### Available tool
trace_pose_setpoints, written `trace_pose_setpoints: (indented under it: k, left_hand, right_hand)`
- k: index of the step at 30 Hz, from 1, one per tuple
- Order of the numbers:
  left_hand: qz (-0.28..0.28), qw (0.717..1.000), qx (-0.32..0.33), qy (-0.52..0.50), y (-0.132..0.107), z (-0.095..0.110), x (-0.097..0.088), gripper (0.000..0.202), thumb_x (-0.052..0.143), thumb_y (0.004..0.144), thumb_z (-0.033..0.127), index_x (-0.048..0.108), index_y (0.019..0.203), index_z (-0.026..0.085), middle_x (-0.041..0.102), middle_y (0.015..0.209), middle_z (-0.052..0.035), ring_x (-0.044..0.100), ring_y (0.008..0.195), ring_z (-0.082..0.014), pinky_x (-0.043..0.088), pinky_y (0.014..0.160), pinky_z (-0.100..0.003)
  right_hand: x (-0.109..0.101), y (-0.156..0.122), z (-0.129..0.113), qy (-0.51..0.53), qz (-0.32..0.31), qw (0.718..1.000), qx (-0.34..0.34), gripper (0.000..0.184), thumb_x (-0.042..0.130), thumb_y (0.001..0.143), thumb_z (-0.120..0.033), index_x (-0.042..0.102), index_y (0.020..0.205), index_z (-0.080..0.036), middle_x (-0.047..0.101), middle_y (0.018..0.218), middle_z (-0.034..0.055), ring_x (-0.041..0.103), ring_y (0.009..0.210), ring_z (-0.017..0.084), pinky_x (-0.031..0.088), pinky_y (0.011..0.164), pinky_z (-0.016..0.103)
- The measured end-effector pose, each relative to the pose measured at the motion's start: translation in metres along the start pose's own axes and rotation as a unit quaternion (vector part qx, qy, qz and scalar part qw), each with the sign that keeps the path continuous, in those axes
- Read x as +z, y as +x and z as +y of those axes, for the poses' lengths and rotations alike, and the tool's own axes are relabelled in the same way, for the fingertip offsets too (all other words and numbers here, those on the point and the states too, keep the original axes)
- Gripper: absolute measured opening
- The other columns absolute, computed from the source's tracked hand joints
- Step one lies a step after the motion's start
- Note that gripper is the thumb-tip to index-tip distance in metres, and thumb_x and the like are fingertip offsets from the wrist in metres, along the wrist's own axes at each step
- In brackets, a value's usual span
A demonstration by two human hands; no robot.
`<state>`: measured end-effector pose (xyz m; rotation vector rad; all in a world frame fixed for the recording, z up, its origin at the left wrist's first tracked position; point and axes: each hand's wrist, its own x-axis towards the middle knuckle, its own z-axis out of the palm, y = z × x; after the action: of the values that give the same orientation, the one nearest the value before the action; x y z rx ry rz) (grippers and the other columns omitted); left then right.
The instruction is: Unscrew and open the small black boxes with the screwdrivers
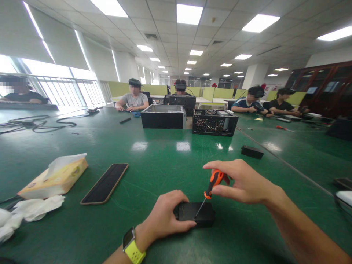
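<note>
We are finding the small black box (202,216) lying flat on the green table (170,165), at 6 o'clock in the view. The left hand (165,214) is clamping it from its 9 o'clock side, thumb along the near edge and fingers curling over the far edge. The right hand (244,181), reaching in from 3 o'clock, is pinching the orange-handled screwdriver (214,181) between thumb and fingertips, with the shaft slanting down toward 7 o'clock onto the box top. We cannot tell whether the tip is sitting in a fastener.

We are judging tip slip to be the chief risk. The shaft is leaning rather than standing upright, so pressure could skate it toward the left fingers lying just beside it. The light pinch is offering little control. We are also flagging the glossy table, where the box could slide under a loosening clamp. A phone (106,183) is lying at 10 o'clock, well apart.
</note>
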<state>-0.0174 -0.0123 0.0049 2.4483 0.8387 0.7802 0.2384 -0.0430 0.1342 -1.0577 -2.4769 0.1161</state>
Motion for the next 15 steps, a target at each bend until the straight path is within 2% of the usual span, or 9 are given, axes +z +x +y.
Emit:
trace_pose_setpoints:
  k: [3,6,9,12,15]
  left_hand:
    - [0.001,1.0,0.002,0.001,0.0009,0.0006,-0.0013,0.037,0.077,0.068,0.047,0.061,0.086,0.018,0.064,0.08,-0.0027,0.059,0.071,-0.0186,0.044,0.062,-0.025]
    - [0.003,1.0,0.003,0.001,0.0016,0.001,-0.0021,0.038,0.077,0.068,0.047,0.062,0.086,0.018,0.064,0.08,-0.003,0.059,0.071,-0.0191,0.045,0.063,-0.026]
    - [0.005,1.0,0.006,0.003,0.0011,0.0013,-0.0017,0.038,0.077,0.068,0.048,0.062,0.087,0.018,0.065,0.08,-0.0031,0.06,0.071,-0.0191,0.045,0.062,-0.026]
    - [0.008,1.0,0.009,0.006,0.0002,0.0012,-0.0011,0.038,0.078,0.068,0.047,0.062,0.087,0.018,0.065,0.08,-0.0032,0.06,0.071,-0.0192,0.045,0.062,-0.026]
    - [0.006,1.0,0.008,0.006,0.0002,0.0007,-0.0009,0.038,0.078,0.068,0.047,0.062,0.087,0.018,0.065,0.08,-0.0031,0.06,0.071,-0.0192,0.045,0.062,-0.026]
  right_hand:
    - [0.0039,0.0021,0.0006,-0.015,0.005,1.0,0.013,0.034,0.052,0.093,-0.045,0.064,0.107,-0.016,0.069,0.073,0.0019,0.06,0.06,0.013,0.04,0.059,0.024]
    - [0.0036,0.0016,-0.0002,-0.001,-0.002,1.0,0.02,0.026,0.05,0.094,-0.034,0.062,0.109,-0.016,0.069,0.083,0.0034,0.061,0.067,0.014,0.043,0.065,0.025]
    - [0.0011,0.0003,-0.001,0.013,-0.009,1.0,0.02,0.028,0.051,0.089,-0.027,0.058,0.113,-0.016,0.067,0.088,0.0041,0.06,0.071,0.015,0.044,0.069,0.026]
    - [0.0014,0.0003,-0.0005,0.022,-0.016,1.0,0.011,0.031,0.053,0.089,-0.033,0.057,0.115,-0.016,0.067,0.085,0.0032,0.06,0.071,0.015,0.043,0.068,0.026]
    - [0.004,0.0009,0.0003,0.01,-0.013,1.0,0.018,0.031,0.054,0.092,-0.043,0.062,0.107,-0.016,0.065,0.071,0.0004,0.059,0.062,0.014,0.039,0.061,0.025]
